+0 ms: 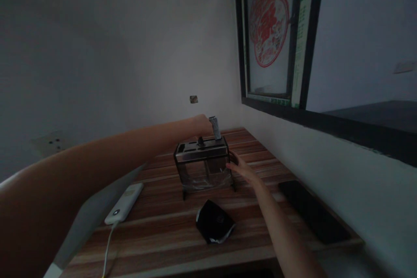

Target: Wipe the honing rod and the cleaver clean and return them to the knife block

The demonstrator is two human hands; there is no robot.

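Observation:
A dark metal-and-clear knife holder stands upright on the wooden table. My left hand reaches over its top and is closed on a grey handle that sticks up from a slot. My right hand rests against the holder's right side, its fingers pressed to the wall. What the handle belongs to is hidden inside the holder.
A white power bank with a cable lies at the left. A black pouch lies in front of the holder, and a dark phone by the right wall. A window with a red paper cutting is above right.

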